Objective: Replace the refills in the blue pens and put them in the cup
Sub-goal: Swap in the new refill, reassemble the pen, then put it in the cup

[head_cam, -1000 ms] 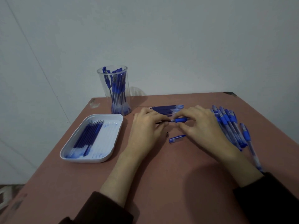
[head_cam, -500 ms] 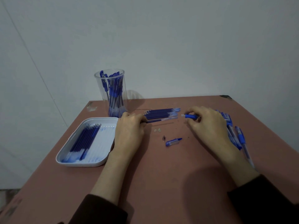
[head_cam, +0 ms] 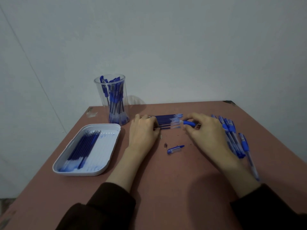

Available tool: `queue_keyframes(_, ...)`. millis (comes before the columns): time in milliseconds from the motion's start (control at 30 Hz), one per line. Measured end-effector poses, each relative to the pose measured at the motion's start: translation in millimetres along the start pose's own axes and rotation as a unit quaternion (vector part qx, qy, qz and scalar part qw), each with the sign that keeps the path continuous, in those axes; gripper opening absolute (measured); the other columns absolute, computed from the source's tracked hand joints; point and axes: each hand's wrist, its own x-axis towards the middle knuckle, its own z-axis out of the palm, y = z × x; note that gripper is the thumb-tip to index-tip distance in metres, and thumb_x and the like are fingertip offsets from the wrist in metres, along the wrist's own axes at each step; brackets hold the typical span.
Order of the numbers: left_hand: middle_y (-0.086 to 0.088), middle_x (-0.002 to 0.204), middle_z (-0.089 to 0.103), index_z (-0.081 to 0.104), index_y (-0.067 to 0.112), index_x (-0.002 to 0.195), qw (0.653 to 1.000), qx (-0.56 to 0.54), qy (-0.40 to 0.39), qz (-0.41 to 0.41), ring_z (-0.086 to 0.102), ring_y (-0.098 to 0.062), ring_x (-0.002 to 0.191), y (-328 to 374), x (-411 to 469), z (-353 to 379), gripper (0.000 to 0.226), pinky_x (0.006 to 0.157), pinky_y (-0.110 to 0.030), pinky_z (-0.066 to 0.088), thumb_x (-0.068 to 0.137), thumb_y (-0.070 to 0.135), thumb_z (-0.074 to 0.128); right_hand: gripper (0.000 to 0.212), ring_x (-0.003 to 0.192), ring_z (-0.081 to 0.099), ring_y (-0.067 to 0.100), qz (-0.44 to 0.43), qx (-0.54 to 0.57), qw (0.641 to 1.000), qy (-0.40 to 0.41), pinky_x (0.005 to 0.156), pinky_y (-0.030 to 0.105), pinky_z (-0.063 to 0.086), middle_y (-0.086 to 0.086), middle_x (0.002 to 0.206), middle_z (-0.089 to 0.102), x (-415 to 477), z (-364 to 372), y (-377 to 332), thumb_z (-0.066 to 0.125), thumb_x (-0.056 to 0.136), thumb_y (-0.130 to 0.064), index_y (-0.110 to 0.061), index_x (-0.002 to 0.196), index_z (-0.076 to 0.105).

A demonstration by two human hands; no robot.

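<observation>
Refills (head_cam: 167,121) are lying in a row on the table (head_cam: 182,180), with the left hand (head_cam: 144,130) resting flat on their near ends, gripping nothing visibly. Right hand (head_cam: 205,128) is pinching a blue pen barrel (head_cam: 189,123) between fingertips beside them.

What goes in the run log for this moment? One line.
step: refill swap | left hand: on loose dark-blue refills | right hand: holds blue-grip pen barrel | clear plastic cup: holds pens
</observation>
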Motion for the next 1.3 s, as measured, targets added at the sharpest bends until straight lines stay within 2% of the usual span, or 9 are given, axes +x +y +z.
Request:
queue_keyframes(267,-0.005,0.097,0.065,0.065,0.014,0.091,1.000,0.013,0.020,-0.009,0.048,-0.026,0.095,-5,13,8,0.022,0.074,-0.034,0.036,0.087,0.034,0.060,0.013,0.079,0.061,0.015,-0.014,0.007,1.000,-0.020,0.073,0.036,0.052,-0.007,0.083,0.068,-1,5,0,0.066,0.083,-0.020,-0.026,0.095,0.070)
queue_keyframes(467,-0.005,0.091,0.066,0.065,0.013,0.092,0.998,-0.032,0.048,0.005,0.049,-0.028,0.090,-10,5,-5,0.013,0.077,-0.038,0.041,0.084,0.024,0.063,0.016,0.069,0.050,0.005,-0.051,0.013,0.998,-0.034,0.065,0.024,0.039,-0.014,0.075,0.058,-4,9,-3,0.065,0.085,-0.028,-0.027,0.100,0.071)
queue_keyframes(567,-0.004,0.086,0.067,0.069,0.012,0.092,0.994,-0.058,0.094,0.007,0.050,-0.028,0.086,-23,-5,-26,0.012,0.076,-0.036,0.040,0.082,0.016,0.064,0.022,0.073,0.048,0.005,-0.071,0.022,0.995,-0.063,0.068,0.021,0.035,-0.011,0.081,0.058,-6,13,-4,0.063,0.087,-0.021,-0.026,0.107,0.070)
queue_keyframes(667,0.001,0.083,0.069,0.071,0.017,0.090,0.992,-0.038,0.117,-0.010,0.055,-0.025,0.083,-48,-21,-55,0.011,0.074,-0.031,0.038,0.081,0.016,0.064,0.027,0.072,0.050,0.000,-0.099,0.032,0.990,-0.093,0.066,0.017,0.032,-0.020,0.075,0.049,-9,19,-7,0.061,0.087,-0.014,-0.025,0.111,0.069)
queue_keyframes(767,0.001,0.090,0.072,0.072,0.020,0.094,0.992,0.007,0.082,-0.095,0.059,-0.027,0.092,-75,-40,-82,0.015,0.076,-0.033,0.043,0.084,0.018,0.061,0.027,0.065,0.045,-0.006,-0.121,0.046,0.987,-0.096,0.063,0.019,0.034,-0.020,0.070,0.050,-12,24,-9,0.062,0.085,-0.012,-0.024,0.108,0.071)
queue_keyframes(933,-0.009,0.094,0.071,0.073,0.019,0.090,0.972,0.077,-0.047,-0.218,0.061,-0.031,0.094,-106,-61,-103,0.018,0.074,-0.032,0.049,0.081,0.033,0.066,0.027,0.071,0.052,0.007,-0.135,0.052,0.984,-0.102,0.066,0.025,0.039,-0.011,0.077,0.060,-14,25,-9,0.064,0.084,-0.012,-0.025,0.106,0.071)
queue_keyframes(1067,-0.005,0.090,0.072,0.074,0.017,0.084,0.970,0.080,-0.083,-0.215,0.063,-0.026,0.088,-105,-67,-99,0.017,0.069,-0.029,0.048,0.077,0.031,0.069,0.024,0.067,0.052,-0.002,-0.141,0.066,0.981,-0.113,0.064,0.014,0.037,-0.012,0.077,0.063,-15,25,-10,0.066,0.083,-0.011,-0.025,0.102,0.072)
queue_keyframes(1167,-0.007,0.087,0.069,0.069,0.012,0.079,0.968,0.107,-0.075,-0.213,0.062,-0.027,0.087,-103,-66,-95,0.014,0.064,-0.030,0.046,0.078,0.025,0.062,0.023,0.067,0.055,-0.002,-0.141,0.078,0.981,-0.110,0.064,0.017,0.039,-0.011,0.075,0.064,-16,24,-10,0.067,0.082,-0.010,-0.025,0.099,0.072)
queue_keyframes(1300,-0.011,0.088,0.063,0.040,0.011,0.063,0.960,0.170,-0.094,-0.203,0.060,-0.031,0.086,-93,-60,-96,0.021,0.061,-0.029,0.037,0.079,0.017,0.053,0.025,0.079,0.055,-0.003,-0.141,0.084,0.979,-0.117,0.064,0.014,0.038,-0.013,0.074,0.064,-16,25,-9,0.067,0.083,-0.009,-0.027,0.099,0.072)
